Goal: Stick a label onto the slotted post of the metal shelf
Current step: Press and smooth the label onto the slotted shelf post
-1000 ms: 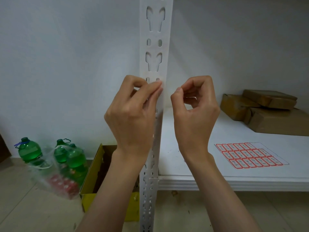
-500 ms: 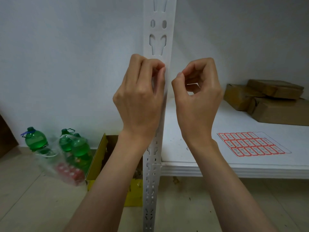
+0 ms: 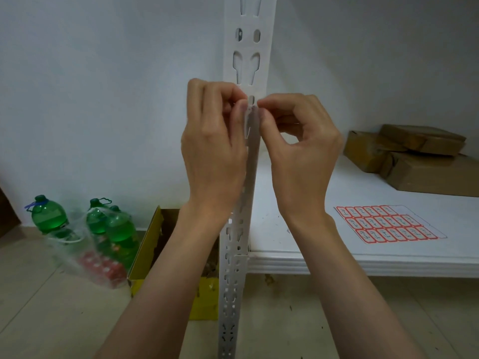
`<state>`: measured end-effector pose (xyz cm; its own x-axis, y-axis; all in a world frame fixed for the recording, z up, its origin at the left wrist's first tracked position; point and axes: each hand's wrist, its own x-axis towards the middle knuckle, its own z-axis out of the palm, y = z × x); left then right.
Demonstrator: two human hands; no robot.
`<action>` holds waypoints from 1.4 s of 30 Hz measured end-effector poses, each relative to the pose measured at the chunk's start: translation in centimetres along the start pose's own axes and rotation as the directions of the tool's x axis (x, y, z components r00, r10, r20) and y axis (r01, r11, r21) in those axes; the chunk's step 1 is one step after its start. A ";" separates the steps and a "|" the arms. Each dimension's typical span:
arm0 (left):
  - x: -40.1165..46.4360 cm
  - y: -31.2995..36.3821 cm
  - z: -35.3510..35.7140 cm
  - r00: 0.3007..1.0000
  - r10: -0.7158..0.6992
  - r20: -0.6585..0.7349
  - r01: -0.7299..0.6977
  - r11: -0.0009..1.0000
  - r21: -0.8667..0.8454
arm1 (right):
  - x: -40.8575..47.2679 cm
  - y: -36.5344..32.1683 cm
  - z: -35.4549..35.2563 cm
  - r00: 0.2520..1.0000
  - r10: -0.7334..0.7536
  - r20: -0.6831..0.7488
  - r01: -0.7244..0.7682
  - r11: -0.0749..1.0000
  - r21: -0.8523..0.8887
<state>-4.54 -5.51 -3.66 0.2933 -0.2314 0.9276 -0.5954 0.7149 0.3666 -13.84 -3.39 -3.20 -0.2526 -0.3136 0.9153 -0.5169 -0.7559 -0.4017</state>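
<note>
The white slotted post (image 3: 248, 60) of the metal shelf rises up the middle of the view. Both my hands are raised to it at chest height, fingers curled, tips meeting on its front corner. My left hand (image 3: 212, 151) pinches there from the left with thumb and fingers. My right hand (image 3: 300, 156) pinches from the right with thumb and forefinger. Between the fingertips only a pale sliver of the label (image 3: 251, 108) shows; the rest is hidden. The sheet of red-bordered labels (image 3: 388, 224) lies on the white shelf board (image 3: 363, 263).
Brown cardboard parcels (image 3: 427, 161) are stacked at the back right of the shelf. On the floor to the left stand green bottles (image 3: 49, 213), some in a plastic bag, and an open yellow carton (image 3: 145, 250) beside the post. A white wall lies behind.
My right hand has come left to the post and its fingertips now meet my left hand's on the corner. My left hand's fingers have curled from pressing flat into a pinch.
</note>
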 end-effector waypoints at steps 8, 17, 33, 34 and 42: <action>0.6 -0.8 -1.2 0.987 -0.156 -0.038 0.146 0.970 -0.193 | 0.9 0.7 0.3 0.965 -0.261 0.010 0.257 0.942 -0.217; 0.5 -1.1 -1.8 0.979 -0.205 -0.005 0.200 0.956 -0.214 | 1.3 0.5 1.1 0.951 -0.295 0.089 0.307 0.880 -0.363; 0.2 -0.7 -1.8 0.904 -0.374 0.205 0.425 0.832 -0.356 | 1.8 -0.9 1.4 0.989 0.064 0.131 -0.055 0.996 -0.070; 0.2 -0.7 -1.8 0.904 -0.375 0.205 0.426 0.830 -0.359 | 1.9 -0.9 1.4 0.990 0.058 0.129 -0.049 0.996 -0.069; 0.0 -1.0 -1.9 0.894 -0.390 0.221 0.447 0.815 -0.368 | 2.2 -0.6 1.2 0.984 0.044 0.174 -0.030 0.996 -0.085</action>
<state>-2.54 -4.96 -4.11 0.3293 -0.6318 0.7018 -0.0791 0.7221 0.6872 -13.10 -4.31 -0.89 -0.1288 -0.4420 0.8877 -0.5766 -0.6950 -0.4296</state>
